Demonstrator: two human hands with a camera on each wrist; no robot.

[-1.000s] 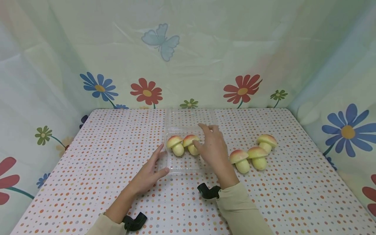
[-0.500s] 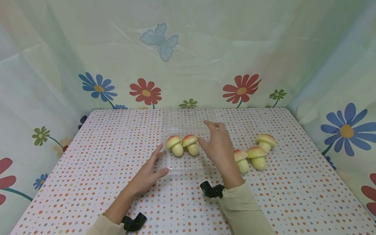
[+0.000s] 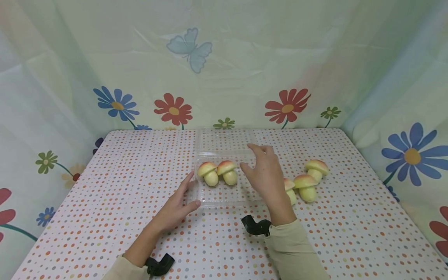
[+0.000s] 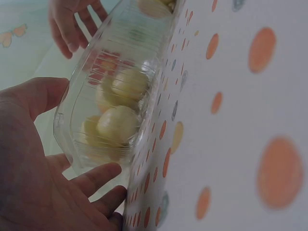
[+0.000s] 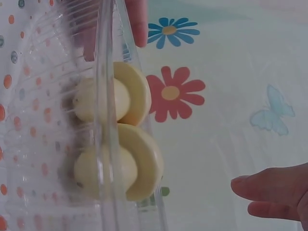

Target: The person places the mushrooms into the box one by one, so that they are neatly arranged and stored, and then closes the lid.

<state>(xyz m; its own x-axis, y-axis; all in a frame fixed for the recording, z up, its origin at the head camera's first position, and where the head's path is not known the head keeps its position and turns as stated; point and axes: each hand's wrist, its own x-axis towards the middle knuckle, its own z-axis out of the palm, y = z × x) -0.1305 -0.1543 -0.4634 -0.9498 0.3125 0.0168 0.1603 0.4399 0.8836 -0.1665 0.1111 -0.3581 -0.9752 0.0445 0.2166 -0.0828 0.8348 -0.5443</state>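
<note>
Two toy mushrooms with red-yellow caps, one at left and one beside it, sit side by side in the back part of a clear plastic clamshell box. Its lid is folded back toward the curtain. My left hand rests at the box's left side, fingers spread; in the left wrist view the thumb is right at the rim. Over the box's right side is my right hand, fingers apart and holding nothing. The right wrist view shows its fingertips away from the mushrooms.
Three more toy mushrooms lie right of the box: a far one, a middle one and a near one partly behind my right hand. The dotted tablecloth meets a flowered curtain at the back.
My right hand has let go of the right mushroom in the box and moved rightward, away from it. My left hand stays in place at the box.
</note>
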